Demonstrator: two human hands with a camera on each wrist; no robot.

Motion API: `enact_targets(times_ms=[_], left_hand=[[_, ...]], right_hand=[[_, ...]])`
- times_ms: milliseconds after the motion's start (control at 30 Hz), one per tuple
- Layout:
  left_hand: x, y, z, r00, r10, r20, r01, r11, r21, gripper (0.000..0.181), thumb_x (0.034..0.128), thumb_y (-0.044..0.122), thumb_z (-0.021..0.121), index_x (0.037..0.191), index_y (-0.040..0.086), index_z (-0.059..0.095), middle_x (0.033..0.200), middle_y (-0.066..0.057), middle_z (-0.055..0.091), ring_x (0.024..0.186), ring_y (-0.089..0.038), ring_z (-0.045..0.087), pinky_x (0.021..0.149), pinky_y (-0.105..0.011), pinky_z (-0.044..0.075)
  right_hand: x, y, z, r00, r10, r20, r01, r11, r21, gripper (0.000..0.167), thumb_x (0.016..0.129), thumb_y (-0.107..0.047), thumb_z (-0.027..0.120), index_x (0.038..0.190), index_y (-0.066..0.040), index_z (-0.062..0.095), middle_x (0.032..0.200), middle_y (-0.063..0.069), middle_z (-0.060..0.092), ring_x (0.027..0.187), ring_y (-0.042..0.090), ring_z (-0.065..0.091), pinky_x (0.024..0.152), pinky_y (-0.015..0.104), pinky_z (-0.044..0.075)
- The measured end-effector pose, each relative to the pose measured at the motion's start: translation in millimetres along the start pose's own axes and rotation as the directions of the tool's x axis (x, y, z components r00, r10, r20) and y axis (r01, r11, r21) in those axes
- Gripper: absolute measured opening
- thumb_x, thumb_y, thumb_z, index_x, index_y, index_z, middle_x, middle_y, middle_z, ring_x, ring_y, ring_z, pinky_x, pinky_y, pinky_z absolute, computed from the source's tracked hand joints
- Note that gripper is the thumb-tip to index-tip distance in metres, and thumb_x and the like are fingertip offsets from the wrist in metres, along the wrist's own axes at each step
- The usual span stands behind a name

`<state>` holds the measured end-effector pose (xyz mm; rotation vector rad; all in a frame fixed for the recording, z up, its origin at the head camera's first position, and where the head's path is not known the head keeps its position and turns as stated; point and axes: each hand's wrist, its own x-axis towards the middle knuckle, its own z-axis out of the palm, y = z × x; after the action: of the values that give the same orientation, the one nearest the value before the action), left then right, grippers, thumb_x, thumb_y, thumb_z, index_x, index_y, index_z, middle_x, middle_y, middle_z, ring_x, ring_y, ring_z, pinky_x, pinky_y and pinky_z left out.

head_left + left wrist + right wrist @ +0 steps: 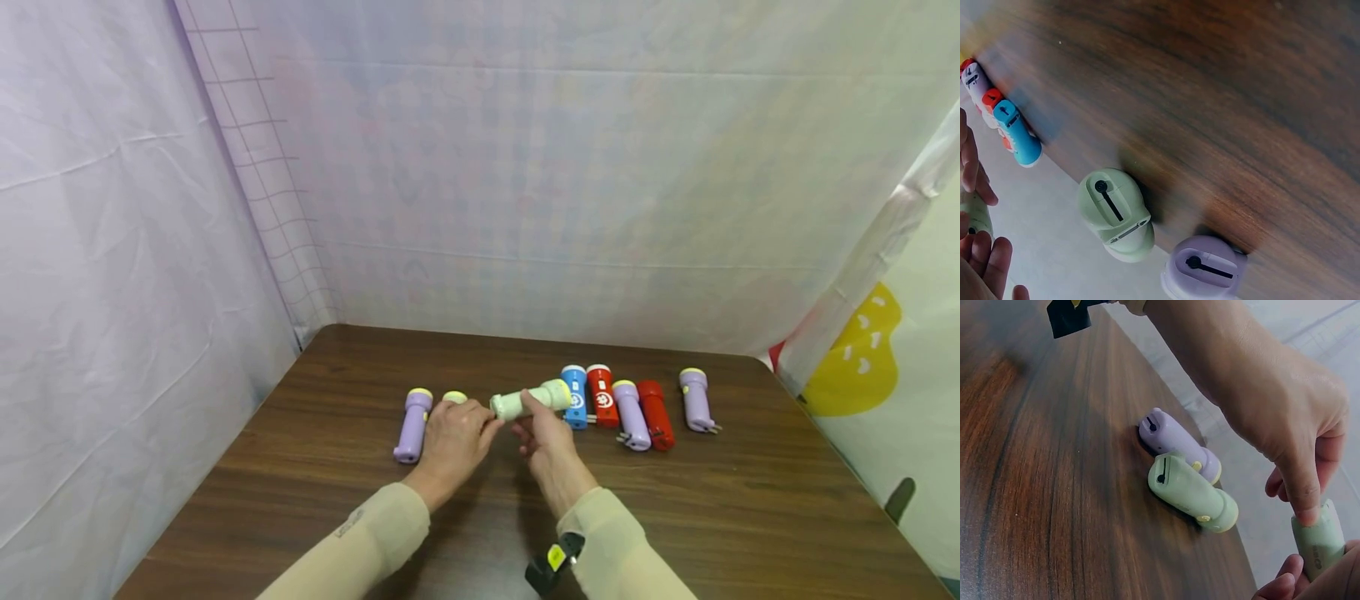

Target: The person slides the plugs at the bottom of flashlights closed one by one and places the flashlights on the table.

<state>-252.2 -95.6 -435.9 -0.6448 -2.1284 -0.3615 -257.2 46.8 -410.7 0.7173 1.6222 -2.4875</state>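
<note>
A light green flashlight (510, 407) with a yellow rim is held above the table between both hands, its head pointing right. My right hand (553, 450) grips its body near the head, thumb on top. The fingertips of my left hand (455, 442) pinch its tail end; in the right wrist view the left hand (1272, 400) has its thumb and finger on that end. A second green flashlight (1188, 490) lies on the table beside a purple one (1175, 440); in the head view my left hand mostly hides that green one.
Right of the hands lie a blue flashlight (574, 396), a red one (602, 397), a purple one (632, 417), a darker red one (656, 415) and another purple one (696, 400), some with plug prongs out. A black device (542, 573) is at my right wrist. Curtains stand behind the table (330, 450).
</note>
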Motion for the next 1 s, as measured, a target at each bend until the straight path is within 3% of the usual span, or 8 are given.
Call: enact_targets(times_ms=[333,1000], left_hand=[[-1.5,-1.4,0.9,1.0,0.025,0.018,-0.025,0.999,0.032,0.017,0.0767,0.026,0.085,0.074,0.015,0.072,0.067,0.004,0.065,0.06,-0.014,0.062,0.063,-0.035,0.047],[-5.5,-8.6,-1.8,0.995,-0.006,0.098,0.002,0.999,0.041,0.018,0.0749,0.031,0.086,0.071,0.018,0.074,0.066,0.007,0.065,0.059,-0.017,0.062,0.063,-0.036,0.05]], right_hand=[[3.7,3,1,0.999,-0.047,-0.024,0.046,0.998,-0.045,0.031,0.089,-0.032,0.074,0.099,-0.009,0.055,0.065,-0.005,0.063,0.055,0.008,0.058,0.051,0.024,0.035],[17.8,9,0,0.992,-0.115,-0.052,0.105,0.979,-0.173,0.034,0.086,-0.032,0.076,0.1,-0.004,0.061,0.069,-0.001,0.062,0.064,0.016,0.061,0.059,0.032,0.039]])
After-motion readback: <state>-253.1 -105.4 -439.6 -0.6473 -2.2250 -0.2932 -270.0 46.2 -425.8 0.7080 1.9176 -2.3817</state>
